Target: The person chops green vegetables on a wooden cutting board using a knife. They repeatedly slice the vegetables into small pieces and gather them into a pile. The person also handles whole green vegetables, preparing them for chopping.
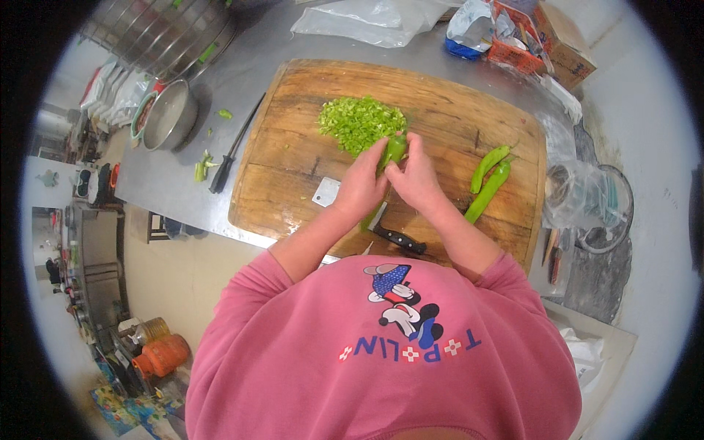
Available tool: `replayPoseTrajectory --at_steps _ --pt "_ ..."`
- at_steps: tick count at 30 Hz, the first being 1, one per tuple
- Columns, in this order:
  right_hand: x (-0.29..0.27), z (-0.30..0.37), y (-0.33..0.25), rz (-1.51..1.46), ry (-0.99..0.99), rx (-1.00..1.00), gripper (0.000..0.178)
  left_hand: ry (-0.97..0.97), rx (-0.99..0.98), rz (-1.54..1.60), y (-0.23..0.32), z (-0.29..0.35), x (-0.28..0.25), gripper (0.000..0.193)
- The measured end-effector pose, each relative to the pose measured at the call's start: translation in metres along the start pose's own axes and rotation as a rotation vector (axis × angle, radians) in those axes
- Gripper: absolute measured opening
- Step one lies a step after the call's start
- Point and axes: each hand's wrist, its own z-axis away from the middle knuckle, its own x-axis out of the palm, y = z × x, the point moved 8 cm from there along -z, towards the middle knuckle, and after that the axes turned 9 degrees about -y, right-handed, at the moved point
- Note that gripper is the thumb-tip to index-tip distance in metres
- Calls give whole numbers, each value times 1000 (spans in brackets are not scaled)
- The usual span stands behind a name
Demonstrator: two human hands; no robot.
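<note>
Above the middle of a wooden cutting board [290, 147], my left hand [361, 180] and my right hand [418, 176] close together around a green pepper [394, 149]. Its stem end shows between my fingertips; my hands hide part of it. Just beyond them lies a heap of chopped green pepper [358, 121]. A cleaver with a black handle [400, 239] rests on the board under my forearms, its blade partly covered. Beside its handle, something green shows below my left wrist. Two long green peppers [490, 189] lie whole to the right of my right hand.
A long dark-handled tool [229, 163] lies left of the board, near pepper scraps [202, 167] and a metal bowl [170, 117]. Large steamer-like pots [158, 33] stand at the far left. An orange basket [517, 48] and plastic bags [579, 192] flank the right side by the wall.
</note>
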Motion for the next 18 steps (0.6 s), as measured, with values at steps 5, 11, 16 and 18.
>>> replayPoseTrajectory --at_steps 5,11,16,18 --pt "-5 -4 -11 -29 39 -55 48 2 -54 36 -2 -4 -4 55" --pt "-5 -8 -13 113 -40 -92 49 83 -24 121 -10 -5 -7 51" --pt "-1 -3 -10 67 -49 -97 49 28 -113 293 -30 -6 -4 45" --pt "-1 -2 -6 19 -61 -14 48 34 -97 256 -30 -5 -5 45"
